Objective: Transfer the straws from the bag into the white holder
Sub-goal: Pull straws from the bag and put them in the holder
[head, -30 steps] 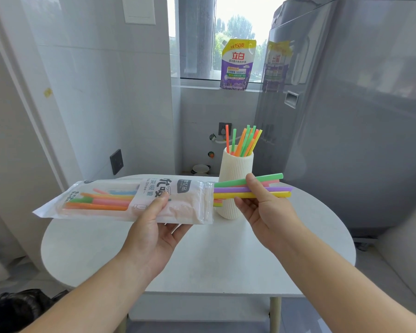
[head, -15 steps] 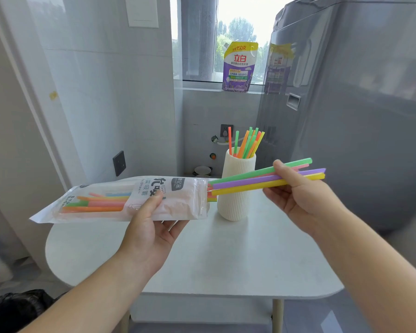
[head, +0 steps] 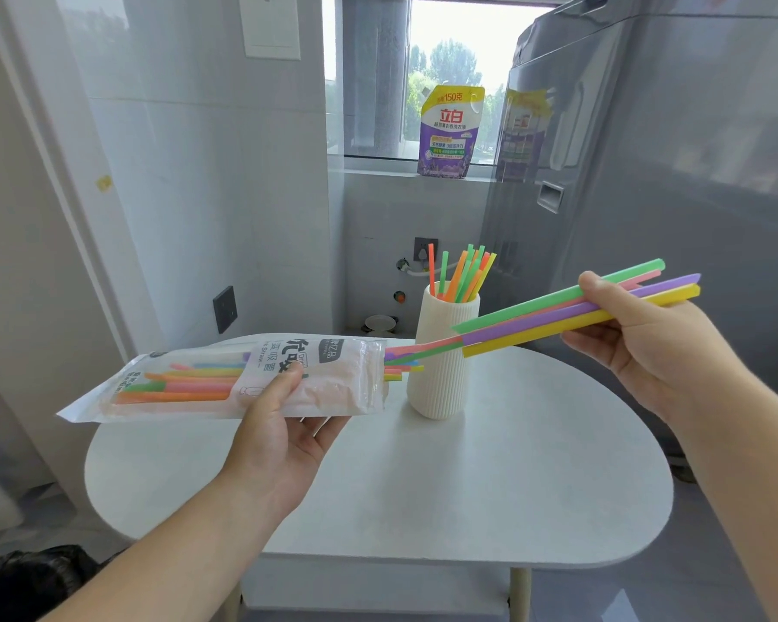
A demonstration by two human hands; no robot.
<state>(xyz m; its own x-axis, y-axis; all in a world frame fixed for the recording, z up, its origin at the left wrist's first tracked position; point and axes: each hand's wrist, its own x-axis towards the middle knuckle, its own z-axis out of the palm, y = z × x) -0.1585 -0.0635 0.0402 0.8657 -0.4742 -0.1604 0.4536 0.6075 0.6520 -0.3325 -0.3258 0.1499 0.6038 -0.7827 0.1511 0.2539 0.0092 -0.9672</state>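
Note:
My left hand [head: 284,424] holds a clear plastic straw bag [head: 225,379] level above the table, its open end facing right with several coloured straw tips poking out. My right hand [head: 638,334] pinches a bunch of straws [head: 558,312], green, pink, purple and yellow, drawn out to the right and tilted upward; their left ends sit in front of the holder, apart from the bag's mouth. The white ribbed holder [head: 441,365] stands upright on the table between my hands, with several thin straws [head: 463,273] standing in it.
The round white table [head: 423,478] carries only the holder. A grey appliance [head: 674,172] fills the right side. A purple detergent pouch [head: 450,132] sits on the windowsill behind. A black bag [head: 23,581] lies on the floor at lower left.
My right hand has pulled the bunch of straws farther right and upward, out of the bag. My left hand and the bag have stayed nearly still.

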